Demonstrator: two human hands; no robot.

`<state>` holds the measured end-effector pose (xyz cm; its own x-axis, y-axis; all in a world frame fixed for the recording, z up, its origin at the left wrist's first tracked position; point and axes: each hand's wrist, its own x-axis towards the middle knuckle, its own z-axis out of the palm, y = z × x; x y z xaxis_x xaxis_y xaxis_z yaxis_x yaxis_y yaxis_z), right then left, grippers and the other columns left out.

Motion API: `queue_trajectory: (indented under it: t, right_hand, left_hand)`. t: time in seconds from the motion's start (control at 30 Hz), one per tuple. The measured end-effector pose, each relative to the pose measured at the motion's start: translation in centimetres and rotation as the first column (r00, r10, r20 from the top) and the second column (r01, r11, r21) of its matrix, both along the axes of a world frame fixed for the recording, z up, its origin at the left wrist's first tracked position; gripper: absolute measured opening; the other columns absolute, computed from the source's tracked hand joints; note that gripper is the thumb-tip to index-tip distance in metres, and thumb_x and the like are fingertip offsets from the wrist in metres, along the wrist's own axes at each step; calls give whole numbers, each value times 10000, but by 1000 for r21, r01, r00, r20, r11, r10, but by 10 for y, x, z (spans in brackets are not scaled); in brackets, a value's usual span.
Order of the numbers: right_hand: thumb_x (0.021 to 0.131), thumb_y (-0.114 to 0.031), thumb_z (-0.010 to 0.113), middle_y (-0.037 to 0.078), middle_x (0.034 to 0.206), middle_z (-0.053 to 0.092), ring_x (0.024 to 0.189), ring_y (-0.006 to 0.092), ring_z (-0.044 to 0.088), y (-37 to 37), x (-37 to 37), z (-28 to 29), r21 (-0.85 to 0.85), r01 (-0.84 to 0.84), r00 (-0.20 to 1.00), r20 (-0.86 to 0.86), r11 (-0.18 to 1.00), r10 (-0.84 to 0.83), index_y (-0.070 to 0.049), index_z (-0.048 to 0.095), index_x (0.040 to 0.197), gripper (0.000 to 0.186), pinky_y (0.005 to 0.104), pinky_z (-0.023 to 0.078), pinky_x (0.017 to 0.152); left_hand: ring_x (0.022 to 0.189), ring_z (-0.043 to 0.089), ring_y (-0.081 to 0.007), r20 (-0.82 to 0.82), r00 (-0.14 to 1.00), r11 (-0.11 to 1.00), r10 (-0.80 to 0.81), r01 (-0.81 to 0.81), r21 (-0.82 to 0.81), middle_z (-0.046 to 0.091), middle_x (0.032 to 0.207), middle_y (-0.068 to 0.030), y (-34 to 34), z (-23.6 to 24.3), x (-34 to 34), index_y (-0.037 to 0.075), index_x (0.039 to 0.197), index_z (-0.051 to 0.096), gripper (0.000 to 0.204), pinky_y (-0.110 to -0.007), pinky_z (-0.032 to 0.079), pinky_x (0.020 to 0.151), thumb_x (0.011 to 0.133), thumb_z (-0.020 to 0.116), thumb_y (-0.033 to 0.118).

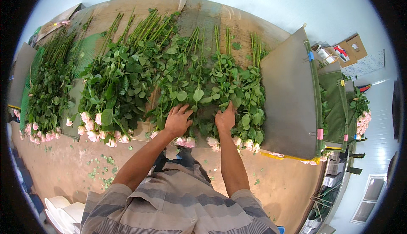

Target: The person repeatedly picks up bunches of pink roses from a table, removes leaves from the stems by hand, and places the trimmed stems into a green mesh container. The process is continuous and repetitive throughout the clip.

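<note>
Long-stemmed pale pink roses (93, 134) lie in several leafy bunches along the brown worktable (237, 13), stems pointing away from me and blooms at the near edge. My left hand (177, 123) rests on the leaves of a middle bunch (197, 83), its fingers spread, just above some blooms (185, 141). To its right, my right hand (225, 118) reaches into another bunch (227, 73), fingers curled and partly hidden in the foliage. What they hold there is too hidden to make out.
A grey panel (286, 98) edges the right of the bunches, with green dividers (330, 107) and more roses (363, 123) beyond. Cardboard (356, 47) sits at the upper right. Green mesh (91, 47) lies at the left. Fallen leaves (101, 170) dot the floor near white containers (63, 210).
</note>
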<state>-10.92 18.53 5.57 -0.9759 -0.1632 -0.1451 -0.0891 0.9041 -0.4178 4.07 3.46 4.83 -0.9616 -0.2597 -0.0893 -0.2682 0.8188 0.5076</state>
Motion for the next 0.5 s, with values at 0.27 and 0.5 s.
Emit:
queue_trajectory:
  t: [0.27,0.5]
  right_hand:
    - [830,-233,654,211,1369,416,1205,399,458,-2,-4,-14,73,-73,997,31,995,71,-50,309,1417,705,473,477,911]
    - [853,-397,636,246,1355,385,1252,406,398,-2,-9,-4,223,-89,996,-11,971,93,-24,272,1418,769,491,477,908]
  left_hand:
    - [1301,341,-346,-39,999,1000,-25,26,10,401,1411,-117,-3,3,1,114,1268,536,447,-475,286,1083,859,611,279]
    - [1216,417,-360,-224,957,980,184,-162,114,501,1299,-150,-17,38,25,81,1222,566,400,-465,355,1017,841,635,186]
